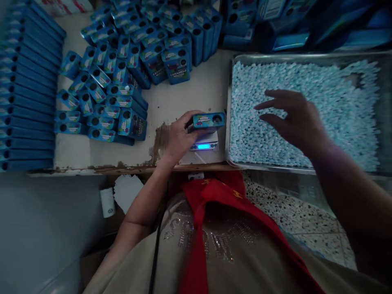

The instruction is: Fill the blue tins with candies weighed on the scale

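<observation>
My left hand [183, 136] is wrapped round a blue candy box [204, 121] with a round dark hole in its top. The box is at a small digital scale [211, 141] with a lit blue display; whether it rests fully on the scale I cannot tell. Over a metal tray [228, 122] hovers my right hand [294, 116], fingers spread and nothing visible between them. Small light blue and white candies [251, 139] cover most of the tray.
Many similar blue boxes [104, 102] stand grouped on the white table [171, 102]. A tall stack of blue boxes [30, 102] lines the left side. More blue packs [290, 41] lie behind the tray. The table's worn wooden front edge [137, 168] is close to my body.
</observation>
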### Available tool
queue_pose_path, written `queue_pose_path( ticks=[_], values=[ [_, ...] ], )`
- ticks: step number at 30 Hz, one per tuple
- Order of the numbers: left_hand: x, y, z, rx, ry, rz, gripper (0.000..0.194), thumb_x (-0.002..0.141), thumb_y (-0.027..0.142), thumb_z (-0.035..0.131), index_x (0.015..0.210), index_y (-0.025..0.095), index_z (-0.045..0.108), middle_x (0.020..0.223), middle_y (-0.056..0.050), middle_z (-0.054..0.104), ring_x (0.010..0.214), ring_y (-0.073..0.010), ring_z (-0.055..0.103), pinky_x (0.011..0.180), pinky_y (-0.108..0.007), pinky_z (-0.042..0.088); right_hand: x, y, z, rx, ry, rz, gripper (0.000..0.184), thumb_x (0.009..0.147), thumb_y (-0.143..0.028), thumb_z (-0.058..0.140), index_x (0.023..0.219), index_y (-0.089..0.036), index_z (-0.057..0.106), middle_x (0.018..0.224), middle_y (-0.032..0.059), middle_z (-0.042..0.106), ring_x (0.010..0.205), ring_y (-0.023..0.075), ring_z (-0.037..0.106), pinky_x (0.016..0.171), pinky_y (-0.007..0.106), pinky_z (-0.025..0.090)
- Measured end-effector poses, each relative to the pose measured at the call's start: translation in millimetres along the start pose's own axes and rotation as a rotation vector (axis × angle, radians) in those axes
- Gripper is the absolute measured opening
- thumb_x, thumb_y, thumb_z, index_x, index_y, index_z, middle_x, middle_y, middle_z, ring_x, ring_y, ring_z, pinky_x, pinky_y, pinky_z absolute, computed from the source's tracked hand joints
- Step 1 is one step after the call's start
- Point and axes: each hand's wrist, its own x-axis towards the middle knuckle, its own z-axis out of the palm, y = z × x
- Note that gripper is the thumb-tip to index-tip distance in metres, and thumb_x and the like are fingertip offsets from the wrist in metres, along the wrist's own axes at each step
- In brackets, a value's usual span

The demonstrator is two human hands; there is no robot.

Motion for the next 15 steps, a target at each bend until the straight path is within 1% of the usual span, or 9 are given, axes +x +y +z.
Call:
queue_pose_path(
  ticks=[1,2,3,5,7,9,11,13,15],
  values=[
    [3,5,1.0,0.015,-0.002,0.044,0.031,0.115,0.023,0.085,0.145,0.026,0.077,0.138,-0.006,0.085,0.129,-0.0298,0.084,0.118,-0.045,0.072,-2,-4,9,0.083,-0.012,0.035,0.012,0.099,-0.036,0.085,0.108,-0.031,0.091,0.149,0.0131,0.088,0.151,0.0413,0.074,0.123,0.063,0.059],
    [7,12,0.9,0.055,0.005,0.118,0.027,0.118,0.021,0.080,0.144,0.027,0.079,0.141,-0.006,0.084,0.134,-0.0300,0.082,0.126,-0.050,0.068,-3,-9,18,0.248,-0.033,0.104,0.013,0.103,-0.039,0.083,0.110,-0.031,0.090,0.145,0.0126,0.088,0.144,0.0381,0.078,0.122,0.059,0.062],
    [10,20,0.2,0.109,0.011,0.205,0.026,0.120,0.019,0.074,0.143,0.030,0.081,0.144,-0.006,0.083,0.141,-0.0305,0.079,0.135,-0.056,0.061,-5,-15,29,0.463,-0.057,0.199,0.015,0.108,-0.043,0.080,0.111,-0.031,0.089,0.136,0.0117,0.090,0.132,0.0340,0.082,0.118,0.055,0.065],
    [18,33,-1.5,0.208,0.001,0.352,0.029,0.123,0.017,0.068,0.141,0.034,0.083,0.149,-0.004,0.081,0.152,-0.0314,0.074,0.150,-0.066,0.042,-5,-25,51,0.874,-0.124,0.404,0.025,0.112,-0.055,0.079,0.107,-0.031,0.085,0.120,0.0086,0.090,0.112,0.0282,0.085,0.110,0.049,0.071],
    [24,40,-1.0,0.253,-0.026,0.414,0.032,0.124,0.015,0.067,0.140,0.036,0.084,0.148,-0.004,0.081,0.152,-0.0324,0.073,0.154,-0.071,0.029,-3,-31,68,1.144,-0.162,0.534,0.030,0.112,-0.059,0.081,0.100,-0.031,0.079,0.111,0.0056,0.088,0.105,0.0245,0.084,0.104,0.042,0.074],
    [27,38,1.9,0.256,-0.044,0.381,0.034,0.121,0.013,0.070,0.141,0.035,0.085,0.148,-0.006,0.081,0.148,-0.0331,0.074,0.153,-0.068,0.033,0,-34,78,1.292,-0.167,0.593,0.028,0.113,-0.052,0.083,0.096,-0.030,0.075,0.107,0.0034,0.087,0.102,0.0215,0.084,0.101,0.037,0.076],
    [26,31,5.7,0.232,-0.025,0.326,0.039,0.118,0.009,0.071,0.145,0.033,0.085,0.147,-0.008,0.080,0.143,-0.0330,0.075,0.145,-0.060,0.045,2,-35,80,1.354,-0.169,0.626,0.022,0.114,-0.039,0.081,0.095,-0.029,0.076,0.107,0.0036,0.088,0.102,0.0204,0.085,0.102,0.036,0.077],
    [23,25,9.0,0.202,0.018,0.263,0.043,0.116,0.008,0.071,0.150,0.031,0.083,0.146,-0.009,0.080,0.139,-0.0327,0.074,0.134,-0.052,0.057,5,-35,78,1.343,-0.180,0.645,0.017,0.113,-0.025,0.078,0.096,-0.028,0.079,0.109,0.0058,0.090,0.105,0.0211,0.087,0.106,0.036,0.077],
    [20,21,12.0,0.167,0.067,0.224,0.039,0.117,0.012,0.074,0.151,0.030,0.082,0.143,-0.009,0.080,0.135,-0.0322,0.074,0.125,-0.046,0.063,8,-36,73,1.269,-0.222,0.658,0.018,0.108,-0.012,0.076,0.098,-0.025,0.083,0.111,0.0078,0.091,0.106,0.0207,0.089,0.107,0.034,0.076]
  ],
)
